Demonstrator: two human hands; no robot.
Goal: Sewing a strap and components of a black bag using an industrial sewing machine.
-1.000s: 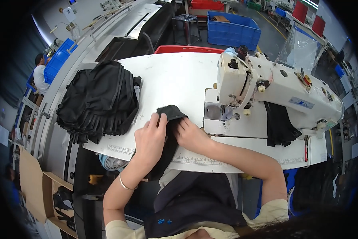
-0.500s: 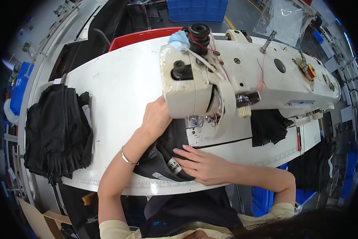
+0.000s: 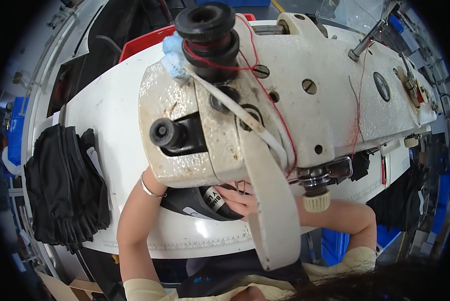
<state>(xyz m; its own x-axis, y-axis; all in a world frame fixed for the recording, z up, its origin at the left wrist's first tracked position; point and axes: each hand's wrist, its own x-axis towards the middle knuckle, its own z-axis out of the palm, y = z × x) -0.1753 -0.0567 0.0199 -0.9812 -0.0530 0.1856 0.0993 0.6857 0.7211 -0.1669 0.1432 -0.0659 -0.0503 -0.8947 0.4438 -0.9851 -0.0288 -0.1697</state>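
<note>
Fabric stack (image 3: 67,185) at left edge of tabletop (image 3: 114,100); sewing machine (image 3: 330,118) right of stack; cloth piece (image 3: 189,199) near front edge; bin (image 3: 144,43) behind far edge.

The left forearm (image 3: 133,228) is held up and away from the near side, tipped a little to the right at the far end. Its left wrist (image 3: 155,183) can be seen, but the left hand is hidden. The right elbow (image 3: 369,223) is bent a lot, and the right forearm (image 3: 332,213) is laid across toward the left. The right wrist is hidden. The right hand (image 3: 239,199) is partly blocked from sight, with its back turned up. Its fingers (image 3: 226,192) are stretched out and pointed left.
</note>
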